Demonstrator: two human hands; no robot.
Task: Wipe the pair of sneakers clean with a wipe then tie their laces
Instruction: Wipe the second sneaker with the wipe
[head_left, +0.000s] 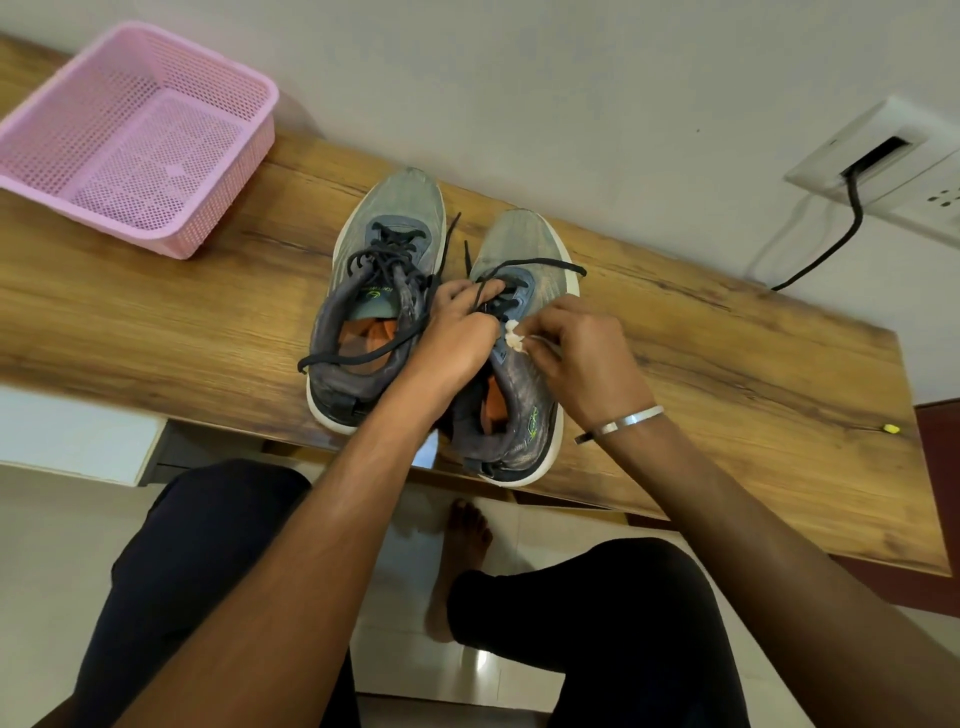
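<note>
Sitting side by side at the centre of the wooden table (156, 322), toes toward twelve o'clock, the two sneakers look light and soft in the upper. Both have loose, limp black laces, best pinched near the eyelets. The left sneaker (374, 291) lies untouched, at nine o'clock of the hands. The left hand (457, 332) curls over the tongue of the right sneaker (524, 364), fingers closed around its laces (524, 265). The right hand (576, 353), wrist bent, pinches a small crumpled white wipe (514, 336) against the shoe's collar. Thin and flimsy, the wipe probably needs a firm fingertip grip. A pink basket (223, 156) sits at ten o'clock.
</note>
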